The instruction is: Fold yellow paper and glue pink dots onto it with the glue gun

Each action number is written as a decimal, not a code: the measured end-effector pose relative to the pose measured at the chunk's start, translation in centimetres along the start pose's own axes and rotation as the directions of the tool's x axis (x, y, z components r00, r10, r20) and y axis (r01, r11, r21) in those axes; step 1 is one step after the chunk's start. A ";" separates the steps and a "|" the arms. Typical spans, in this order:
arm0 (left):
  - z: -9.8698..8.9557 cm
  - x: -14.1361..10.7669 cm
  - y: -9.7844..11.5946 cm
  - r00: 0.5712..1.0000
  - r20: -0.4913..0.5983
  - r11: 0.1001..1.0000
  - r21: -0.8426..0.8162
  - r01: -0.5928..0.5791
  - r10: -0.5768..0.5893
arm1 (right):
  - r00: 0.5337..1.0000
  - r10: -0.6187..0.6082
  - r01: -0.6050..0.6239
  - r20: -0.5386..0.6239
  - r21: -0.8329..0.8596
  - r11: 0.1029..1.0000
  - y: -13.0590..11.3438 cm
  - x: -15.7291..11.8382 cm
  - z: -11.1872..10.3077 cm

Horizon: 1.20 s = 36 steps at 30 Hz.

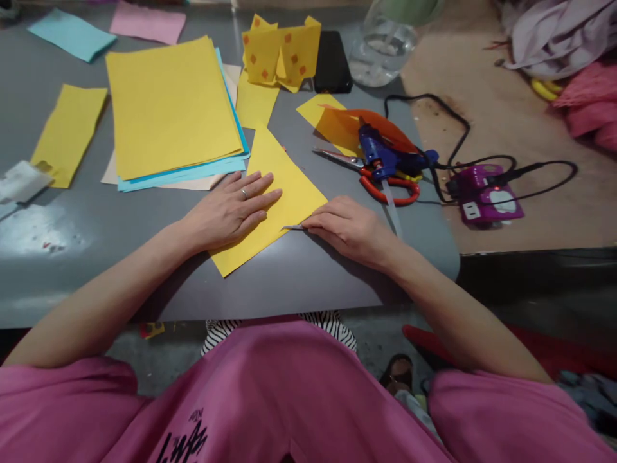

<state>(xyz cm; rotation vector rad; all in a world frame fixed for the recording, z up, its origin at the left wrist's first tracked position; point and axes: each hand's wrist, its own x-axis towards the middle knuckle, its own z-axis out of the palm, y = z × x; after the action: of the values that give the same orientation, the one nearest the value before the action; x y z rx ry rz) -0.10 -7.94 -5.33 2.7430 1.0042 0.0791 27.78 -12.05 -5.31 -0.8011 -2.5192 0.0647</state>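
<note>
A yellow sheet of paper [284, 173] lies slantwise on the table in front of me, its near edge close to the table's front. Flat on its left part rests my left hand [236, 206], fingers stretched out, a ring on one of them. My right hand [344, 228] is closed around a small tool with a thin pointed metal tip [294, 227]. That tip touches or lies just over the lower right edge of the sheet. The tool's handle is hidden in my fingers, so its exact kind does not show.
A stack of yellow paper [173, 109] over blue sheets lies behind my left hand. Red-handled scissors [390, 186] and a blue glue gun [380, 148] are at right, corded to a purple power strip [489, 196]. Farther back are a folded yellow paper piece [284, 51], phone [332, 61] and jar [383, 51].
</note>
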 end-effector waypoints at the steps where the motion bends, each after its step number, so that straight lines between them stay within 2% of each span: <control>1: 0.0 0.0 0.0 1.000 0.001 1.000 -0.002 -0.001 0.001 | 1.000 -0.003 0.003 0.006 0.005 1.000 -0.1 0.0 0.0; 6: 0.1 0.0 -0.1 1.000 -0.006 1.000 0.002 -0.002 0.002 | 1.000 0.002 -0.002 -0.003 -0.006 1.000 -0.2 0.0 0.2; 12: 0.4 -0.1 -0.4 0.999 -0.037 1.000 -0.010 -0.026 0.025 | 0.995 -0.014 0.011 0.094 0.033 0.999 0.2 0.1 -0.2; 30: 0.3 0.2 -0.1 1.000 -0.011 1.000 -0.005 -0.004 0.004 | 0.993 -0.104 0.102 0.049 0.040 0.994 -0.6 1.1 0.5; 33: -0.3 -0.4 -0.1 1.000 -0.021 1.000 -0.012 0.013 -0.013 | 0.995 -0.064 0.060 0.080 0.050 0.997 -0.6 1.0 0.4; 36: -1.1 -2.2 0.0 0.999 -0.040 0.999 -0.041 0.005 -0.006 | 0.993 -0.049 0.044 0.108 0.055 0.998 -0.5 1.0 0.3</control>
<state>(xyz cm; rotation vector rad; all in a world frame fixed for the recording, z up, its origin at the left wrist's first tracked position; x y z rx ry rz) -1.94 -9.20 -4.16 2.7120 1.0091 0.1521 26.66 -11.90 -5.03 -0.7359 -2.6264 0.1626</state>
